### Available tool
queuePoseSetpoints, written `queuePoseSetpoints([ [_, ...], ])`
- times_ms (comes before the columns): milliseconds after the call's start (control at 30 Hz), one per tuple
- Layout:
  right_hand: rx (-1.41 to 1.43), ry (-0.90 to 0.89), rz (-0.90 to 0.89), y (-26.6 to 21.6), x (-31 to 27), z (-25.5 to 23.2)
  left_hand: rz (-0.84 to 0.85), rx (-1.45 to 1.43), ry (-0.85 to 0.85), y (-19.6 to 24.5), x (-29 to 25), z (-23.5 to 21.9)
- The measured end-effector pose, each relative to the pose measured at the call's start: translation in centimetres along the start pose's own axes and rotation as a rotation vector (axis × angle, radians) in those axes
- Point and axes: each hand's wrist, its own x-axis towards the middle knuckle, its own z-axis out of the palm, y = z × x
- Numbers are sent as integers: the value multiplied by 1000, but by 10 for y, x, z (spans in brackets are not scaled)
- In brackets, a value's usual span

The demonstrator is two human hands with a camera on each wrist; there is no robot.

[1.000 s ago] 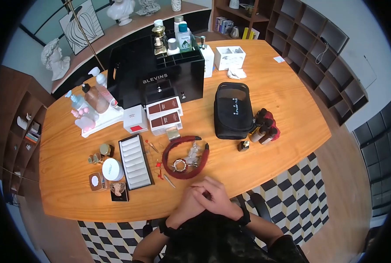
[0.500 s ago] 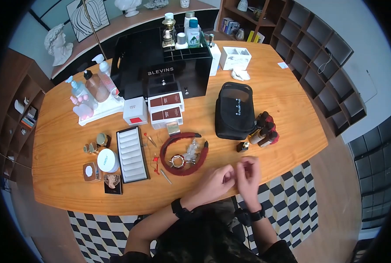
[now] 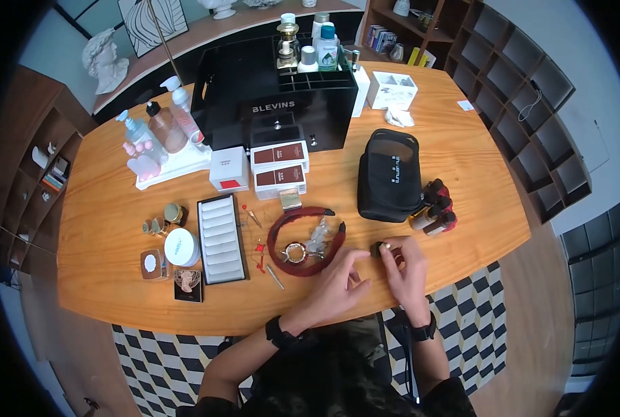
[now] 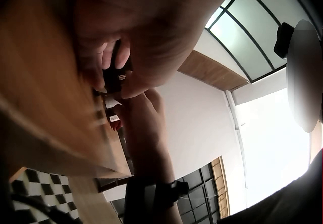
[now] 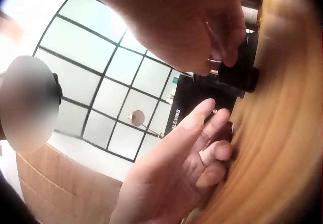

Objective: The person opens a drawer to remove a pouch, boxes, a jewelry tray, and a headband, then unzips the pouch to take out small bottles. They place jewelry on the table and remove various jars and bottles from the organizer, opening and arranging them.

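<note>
My right hand (image 3: 406, 274) pinches a small dark bottle with a gold cap (image 3: 377, 249), close over the table near its front edge. In the right wrist view the bottle's black body (image 5: 239, 78) shows beneath the fingers. My left hand (image 3: 336, 281) is held just to its left, empty, its fingers loosely bent and apart from the bottle in the right wrist view. Behind the left fingers lies a dark red headband (image 3: 276, 233), with a ringed hair clip (image 3: 295, 253) and a pale, translucent accessory (image 3: 317, 236) inside its curve.
A black zip case (image 3: 390, 177) stands behind the right hand, with several brown bottles (image 3: 438, 222) beside it. To the left are a ring tray (image 3: 221, 240), a white jar (image 3: 182, 247) and small boxes (image 3: 281, 179). A black organizer (image 3: 275, 121) stands at the back.
My clasped hands have come apart and moved right. The right hand has taken hold of the small dark bottle, which stood on the table; the left has drawn a little away from it.
</note>
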Motion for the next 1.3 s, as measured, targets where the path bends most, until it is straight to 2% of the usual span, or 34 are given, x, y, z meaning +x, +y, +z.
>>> queuePoseSetpoints([
  [100, 73, -61, -77, -15, -7, 7, -6, -7, 55, 3, -2, -7],
  [200, 267, -148, 12, -19, -12, 12, -23, 16, 43, 1, -8, -15],
  [233, 271, -153, 17, -20, -11, 14, -49, 45, -10, 1, -10, -20],
  [300, 575, -108, 186, -27, -8, 14, -82, 76, -69, 4, -12, -27],
  [367, 570, -163, 202, -38, -1, 4, -60, 31, -25, 22, -11, -34],
  [433, 544, -212, 137, -47, 6, -1, -18, 37, -6, 30, -11, -39],
  [600, 484, -242, 100, -62, 15, -3, 122, 96, 98, 36, -5, -53],
  [667, 431, -258, 54, -73, 31, -7, 155, 245, 104, 42, 2, -66],
  [700, 371, -255, -32, -81, 40, -8, 169, 242, 117, 47, 7, -71],
  [733, 314, -252, -115, -86, 49, -8, 104, 177, 140, 55, 14, -80],
  [767, 311, -255, -125, -89, 59, -8, 35, 112, 161, 60, 20, -87],
  [833, 257, -202, -279, -98, 85, -5, 90, 140, 216, 54, 39, -101],
  [867, 237, -172, -308, -103, 99, -3, 177, 197, 233, 55, 51, -109],
  [900, 224, -181, -294, -108, 114, -3, 268, 256, 251, 59, 65, -116],
  [967, 179, -182, -291, -114, 145, -1, 276, 271, 267, 75, 89, -129],
  [1033, 254, -131, -292, -117, 179, 6, 397, 387, 324, 85, 118, -144],
  [1167, 153, -30, -393, -135, 246, 5, 400, 431, 343, 99, 175, -175],
  [1233, 156, -4, -423, -133, 279, 8, 327, 524, 298, 108, 198, -187],
  [1300, 159, 26, -449, -131, 306, 12, 360, 560, 260, 109, 221, -198],
])
